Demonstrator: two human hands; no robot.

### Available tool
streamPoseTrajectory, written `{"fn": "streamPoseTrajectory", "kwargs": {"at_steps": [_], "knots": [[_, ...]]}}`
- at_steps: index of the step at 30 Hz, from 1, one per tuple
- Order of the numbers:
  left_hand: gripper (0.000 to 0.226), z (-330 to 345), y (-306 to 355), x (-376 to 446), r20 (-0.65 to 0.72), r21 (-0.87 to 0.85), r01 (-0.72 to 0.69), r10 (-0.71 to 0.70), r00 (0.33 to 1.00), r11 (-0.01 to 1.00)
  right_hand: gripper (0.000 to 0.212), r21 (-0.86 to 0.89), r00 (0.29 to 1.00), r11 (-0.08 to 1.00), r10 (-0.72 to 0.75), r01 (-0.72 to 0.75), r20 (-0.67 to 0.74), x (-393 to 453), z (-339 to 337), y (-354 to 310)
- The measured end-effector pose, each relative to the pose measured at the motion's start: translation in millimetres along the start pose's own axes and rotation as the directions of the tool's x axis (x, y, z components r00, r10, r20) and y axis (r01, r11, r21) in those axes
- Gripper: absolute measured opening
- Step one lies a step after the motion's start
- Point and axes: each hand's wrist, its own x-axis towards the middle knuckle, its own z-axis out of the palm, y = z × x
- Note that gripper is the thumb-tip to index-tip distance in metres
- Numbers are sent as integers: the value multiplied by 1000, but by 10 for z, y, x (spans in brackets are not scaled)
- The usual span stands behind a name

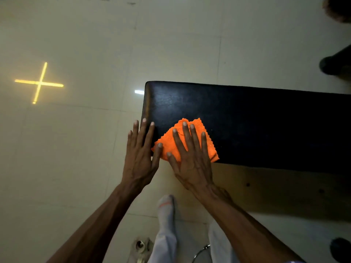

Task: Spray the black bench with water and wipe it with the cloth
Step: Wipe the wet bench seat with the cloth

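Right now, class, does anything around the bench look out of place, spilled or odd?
No spill or damage shows. The one oddity is a glowing yellow cross on the floor left of the bench, probably a reflected light.

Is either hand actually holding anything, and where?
No grip: the right hand lies flat on the orange cloth, pressing its near-left part onto the bench.

We have one view only, worn on the head; it looks steeply down and forward, close over the bench end, with tiled floor beyond.
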Motion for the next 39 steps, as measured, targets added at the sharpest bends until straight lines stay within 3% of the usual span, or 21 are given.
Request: {"fn": "streamPoseTrajectory", "kwargs": {"at_steps": [7,12,15,17,20,23,26,29,30,35,37,39], "knots": [[64,68,81,376,75,58,-89,84,994,994,64,-132,992,987,79,-91,-94,-34,91,6],[61,160,224,398,87,78,-172,165,982,982,61,-123,907,904,387,-409,-170,-86,-170,512],[59,220,316,452,102,94,-229,220,970,969,63,-55,857,864,486,-501,-174,181,-225,591],[59,249,361,504,94,78,-220,213,973,972,63,-28,878,889,445,-457,-178,274,-184,511],[60,261,386,564,104,93,-206,196,975,974,62,-52,969,971,227,-233,-101,144,-191,602],[61,240,430,541,149,146,-248,226,963,958,60,-95,997,992,80,-80,-1,-53,-361,923],[61,269,501,535,163,155,-271,246,955,950,61,-78,983,980,181,-182,-17,-15,-479,1165],[62,357,505,581,180,179,-311,280,943,933,62,-57,913,916,390,-398,-116,270,-421,979],[62,381,499,584,182,198,-317,283,942,928,61,-43,906,911,402,-410,-131,351,-382,870],[61,408,527,544,183,251,-315,274,944,915,61,-51,998,998,45,-48,-49,7,-307,938],[62,394,585,558,194,251,-298,254,948,921,62,-90,998,994,52,-55,-29,-180,-426,1201],[62,399,653,576,193,243,-286,243,951,927,62,-97,988,983,150,-154,-46,-187,-547,1421]]}}
